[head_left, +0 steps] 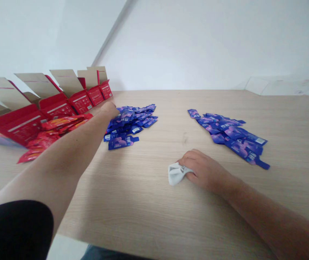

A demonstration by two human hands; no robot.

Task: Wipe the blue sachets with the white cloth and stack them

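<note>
Along the far left of a pale wood-grain table (154,202), a row of open red cartons (81,103) stands with flaps raised, apparently to keep their insides reachable. Loose red sachets (52,133) lie heaped just in front of them, close to hand for those cartons. Two heaps of blue-purple sachets sit mid-table, well apart from each other: left heap (132,119), right heap (227,135). Their separation from the red suggests sorting by colour. Left hand (108,110), arm at full stretch, reaches the left edge of the left heap, fingers curled; contact looks likely, but a grip cannot be told. Right hand (204,171) lies nearer, well apart from the left, closed around a crumpled white cloth (176,173) pressed to the wood, perhaps for wiping.
</note>
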